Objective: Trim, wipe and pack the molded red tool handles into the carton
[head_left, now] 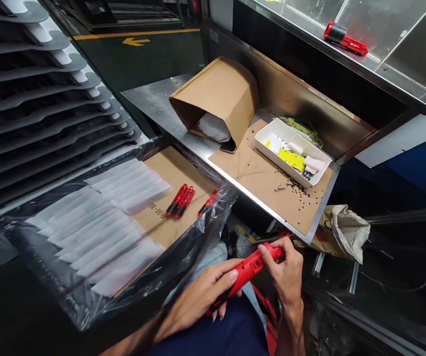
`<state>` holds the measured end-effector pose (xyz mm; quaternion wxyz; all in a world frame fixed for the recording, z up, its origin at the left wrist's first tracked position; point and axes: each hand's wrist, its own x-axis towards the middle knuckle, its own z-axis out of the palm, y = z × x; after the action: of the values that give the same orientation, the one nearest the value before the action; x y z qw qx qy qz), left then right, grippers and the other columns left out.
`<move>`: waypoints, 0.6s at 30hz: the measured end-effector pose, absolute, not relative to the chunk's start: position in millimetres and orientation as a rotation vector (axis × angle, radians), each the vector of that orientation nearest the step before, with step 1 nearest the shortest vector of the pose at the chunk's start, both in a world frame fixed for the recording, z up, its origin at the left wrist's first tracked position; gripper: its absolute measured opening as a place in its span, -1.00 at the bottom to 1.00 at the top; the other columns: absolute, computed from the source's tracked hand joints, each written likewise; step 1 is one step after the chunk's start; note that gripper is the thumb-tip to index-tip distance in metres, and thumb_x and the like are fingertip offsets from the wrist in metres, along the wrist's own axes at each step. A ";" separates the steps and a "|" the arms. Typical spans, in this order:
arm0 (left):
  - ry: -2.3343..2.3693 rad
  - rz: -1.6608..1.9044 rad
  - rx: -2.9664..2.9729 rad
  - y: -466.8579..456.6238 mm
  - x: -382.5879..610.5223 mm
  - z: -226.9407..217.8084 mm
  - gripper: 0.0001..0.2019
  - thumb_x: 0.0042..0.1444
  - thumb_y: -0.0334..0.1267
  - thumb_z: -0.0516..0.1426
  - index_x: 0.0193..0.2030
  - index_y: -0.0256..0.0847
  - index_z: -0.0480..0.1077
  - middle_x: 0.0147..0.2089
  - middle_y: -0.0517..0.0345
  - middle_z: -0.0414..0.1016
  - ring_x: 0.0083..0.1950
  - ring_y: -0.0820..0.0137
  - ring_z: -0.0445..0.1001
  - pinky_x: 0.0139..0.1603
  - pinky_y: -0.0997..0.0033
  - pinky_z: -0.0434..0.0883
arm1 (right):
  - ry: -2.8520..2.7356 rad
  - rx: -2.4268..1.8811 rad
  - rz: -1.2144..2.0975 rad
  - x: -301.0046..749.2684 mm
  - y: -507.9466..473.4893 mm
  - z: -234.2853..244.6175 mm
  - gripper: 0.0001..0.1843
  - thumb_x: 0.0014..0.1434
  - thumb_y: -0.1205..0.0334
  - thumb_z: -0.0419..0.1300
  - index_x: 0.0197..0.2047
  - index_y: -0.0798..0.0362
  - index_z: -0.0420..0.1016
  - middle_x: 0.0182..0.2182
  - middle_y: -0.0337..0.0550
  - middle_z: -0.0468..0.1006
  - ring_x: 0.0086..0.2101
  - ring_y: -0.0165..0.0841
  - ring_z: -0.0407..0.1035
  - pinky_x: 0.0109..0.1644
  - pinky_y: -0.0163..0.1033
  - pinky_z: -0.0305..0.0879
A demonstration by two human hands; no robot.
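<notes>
Over my lap I hold a red plastic part [249, 269] with a black end in both hands. My left hand [201, 294] is wrapped round its lower, black end. My right hand [285, 269] pinches its upper end with the fingertips. To the left lies a flat box [175, 173] lined with black plastic film. In it lie rows of white wrapped pieces [101, 222] and three loose red and black parts [180, 200].
A steel bench [153, 99] ahead carries a tipped cardboard box [220, 94], a white tray [262, 143] with yellow and white labels, and scattered small black bits [298, 190]. Another red part [344, 39] lies on the upper shelf. Stacked grey trays [42, 89] stand left.
</notes>
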<state>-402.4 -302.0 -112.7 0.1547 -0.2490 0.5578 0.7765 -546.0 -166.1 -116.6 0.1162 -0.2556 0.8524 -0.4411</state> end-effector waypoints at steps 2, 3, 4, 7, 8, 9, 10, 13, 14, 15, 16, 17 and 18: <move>1.614 2.201 -0.762 -300.9 -403.2 -116.3 -0.17 0.06 0.39 0.02 0.31 -0.16 0.27 -0.34 0.14 0.51 -0.60 0.53 0.39 -0.67 0.62 0.25 | 2.464 -0.730 -1.266 -548.7 -166.0 -119.5 -0.58 0.15 -0.16 0.23 -0.44 0.03 0.39 -0.62 -0.36 0.35 -0.60 -0.49 0.17 -0.49 -0.35 0.12; 1.609 2.198 -0.772 -300.5 -403.4 -118.1 -0.16 0.05 0.40 0.03 0.31 -0.17 0.28 -0.36 0.14 0.50 -0.60 0.52 0.38 -0.68 0.62 0.24 | 2.456 -0.725 -1.265 -550.3 -165.7 -120.7 -0.57 0.17 -0.17 0.20 -0.47 0.03 0.38 -0.63 -0.37 0.32 -0.62 -0.49 0.14 -0.50 -0.35 0.09; 1.599 2.204 -0.763 -300.2 -403.5 -119.6 -0.17 0.06 0.39 0.03 0.31 -0.17 0.28 -0.36 0.15 0.49 -0.60 0.52 0.38 -0.68 0.62 0.24 | 2.461 -0.717 -1.268 -551.8 -165.2 -121.7 -0.54 0.20 -0.17 0.16 -0.51 0.03 0.36 -0.65 -0.37 0.29 -0.62 -0.50 0.12 -0.51 -0.35 0.06; 1.536 2.255 -0.702 -300.4 -402.7 -121.9 -0.25 0.12 0.34 0.03 0.29 -0.13 0.28 -0.34 0.16 0.49 -0.59 0.55 0.37 -0.66 0.64 0.26 | 2.485 -0.660 -1.300 -555.1 -163.0 -123.4 -0.46 0.31 -0.16 0.00 -0.56 0.03 0.32 -0.66 -0.35 0.28 -0.61 -0.48 0.12 -0.49 -0.33 0.05; 1.512 2.270 -0.695 -300.7 -402.4 -121.9 -0.26 0.12 0.34 0.03 0.28 -0.13 0.28 -0.33 0.16 0.49 -0.59 0.56 0.37 -0.65 0.64 0.27 | 2.477 -0.639 -1.305 -555.5 -162.2 -123.4 -0.44 0.33 -0.15 -0.05 -0.55 0.03 0.35 -0.65 -0.33 0.31 -0.60 -0.47 0.15 -0.48 -0.33 0.07; 1.492 2.284 -0.695 -301.0 -402.1 -121.6 -0.25 0.10 0.35 0.05 0.27 -0.14 0.30 -0.34 0.16 0.49 -0.59 0.56 0.37 -0.65 0.64 0.28 | 2.462 -0.622 -1.308 -555.5 -161.6 -123.1 -0.43 0.35 -0.14 -0.09 -0.52 0.04 0.38 -0.64 -0.31 0.33 -0.59 -0.46 0.18 -0.47 -0.33 0.09; 1.472 2.293 -0.699 -301.2 -401.9 -121.0 -0.24 0.08 0.36 0.06 0.25 -0.15 0.31 -0.34 0.16 0.49 -0.60 0.56 0.37 -0.65 0.64 0.28 | 2.444 -0.615 -1.310 -555.1 -161.2 -122.6 -0.42 0.37 -0.13 -0.13 -0.49 0.04 0.41 -0.63 -0.30 0.35 -0.58 -0.45 0.20 -0.46 -0.33 0.10; 1.430 2.316 -0.716 -300.9 -402.4 -119.1 -0.21 0.02 0.39 0.09 0.21 -0.19 0.33 -0.35 0.17 0.50 -0.59 0.54 0.39 -0.65 0.63 0.30 | 2.412 -0.679 -1.298 -551.8 -162.4 -121.1 -0.45 0.36 -0.14 -0.12 -0.44 0.04 0.42 -0.63 -0.32 0.32 -0.58 -0.44 0.18 -0.47 -0.32 0.08; 1.416 2.324 -0.723 -300.6 -402.8 -118.8 -0.20 0.01 0.39 0.10 0.21 -0.19 0.32 -0.35 0.17 0.50 -0.59 0.55 0.39 -0.65 0.63 0.29 | 2.419 -0.717 -1.287 -550.6 -163.6 -121.2 -0.50 0.32 -0.16 -0.03 -0.43 0.04 0.41 -0.60 -0.32 0.34 -0.57 -0.44 0.18 -0.45 -0.32 0.08; 1.403 2.334 -0.729 -300.4 -403.3 -118.8 -0.19 0.01 0.38 0.11 0.23 -0.20 0.30 -0.35 0.16 0.51 -0.60 0.55 0.39 -0.65 0.63 0.29 | 2.431 -0.753 -1.275 -549.6 -164.9 -121.7 -0.54 0.27 -0.17 0.06 -0.42 0.04 0.40 -0.58 -0.32 0.36 -0.57 -0.45 0.18 -0.44 -0.33 0.09; 1.382 2.345 -0.726 -300.3 -403.8 -119.1 -0.18 0.03 0.36 0.12 0.27 -0.20 0.25 -0.34 0.15 0.52 -0.60 0.55 0.40 -0.66 0.63 0.29 | 2.451 -0.771 -1.267 -548.9 -166.3 -122.9 -0.57 0.23 -0.16 0.12 -0.43 0.04 0.38 -0.58 -0.33 0.36 -0.56 -0.46 0.18 -0.43 -0.33 0.09; 1.346 2.365 -0.713 -300.4 -404.1 -120.0 -0.17 0.05 0.33 0.12 0.31 -0.21 0.19 -0.33 0.14 0.53 -0.60 0.54 0.41 -0.67 0.63 0.28 | 2.477 -0.763 -1.271 -548.8 -167.4 -124.6 -0.58 0.21 -0.15 0.15 -0.45 0.04 0.37 -0.59 -0.34 0.34 -0.57 -0.47 0.16 -0.43 -0.33 0.08; 1.290 2.389 -0.689 -300.9 -404.3 -121.3 -0.15 0.07 0.30 0.12 0.37 -0.21 0.10 -0.33 0.12 0.54 -0.60 0.52 0.43 -0.67 0.63 0.28 | 2.495 -0.734 -1.290 -549.2 -168.2 -126.7 -0.57 0.23 -0.14 0.13 -0.47 0.03 0.35 -0.61 -0.35 0.31 -0.58 -0.47 0.14 -0.43 -0.33 0.07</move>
<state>-404.3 -300.9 -121.3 0.1693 -0.2425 0.4537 0.8406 -549.2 -168.2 -126.7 0.1193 -0.2510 0.8533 -0.4411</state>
